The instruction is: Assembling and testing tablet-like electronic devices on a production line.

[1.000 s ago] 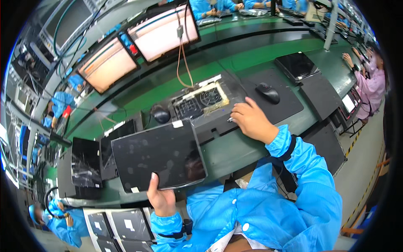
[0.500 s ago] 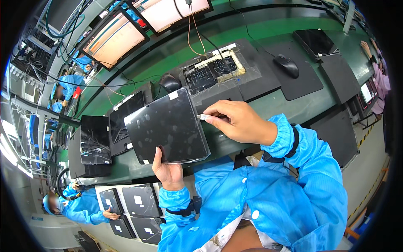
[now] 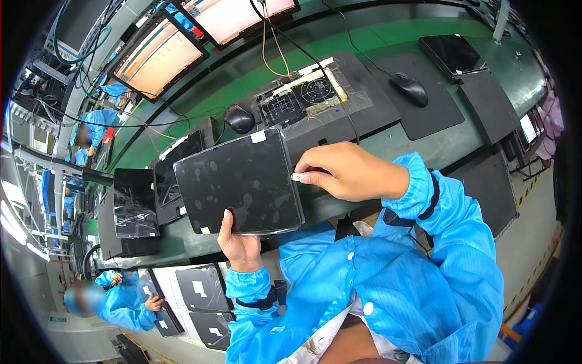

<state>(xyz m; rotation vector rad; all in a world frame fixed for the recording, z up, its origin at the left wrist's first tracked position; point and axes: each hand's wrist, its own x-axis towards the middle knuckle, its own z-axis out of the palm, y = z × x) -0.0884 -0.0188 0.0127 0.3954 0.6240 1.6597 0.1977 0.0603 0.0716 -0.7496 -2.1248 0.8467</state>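
Left end of the workbench (image 3: 321, 207): black slab (image 3: 135, 200) wrapped in clear, wrinkled film, glossy. Below that end, a co-worker's hand (image 3: 154, 303) grips a dark panel (image 3: 171, 319) by a white rack (image 3: 176, 297) holding more dark panels with white labels.

Over the bench's near edge, left of middle: glossy black tablet-like unit (image 3: 236, 182), flat rectangle with rounded corners, smudged face, film at the rim, white stickers at top and bottom. Left hand (image 3: 240, 246) grasps its lower edge, thumb on the face, fingers hidden underneath. Shiny rounded mouse (image 3: 239, 119) just behind it.

Farther back, dark matte fixture (image 3: 297, 100) with square grid and round grille, yellowish tape around.

Right hand (image 3: 348, 171) pinches a small whitish plug (image 3: 298, 177) between thumb and index, other fingers curled; plug is at the unit's right edge, can't tell if seated.

Right: black mouse (image 3: 408, 89) on matte dark mat (image 3: 433, 118), then glossy black slab (image 3: 451, 53) toward the bench's right end.
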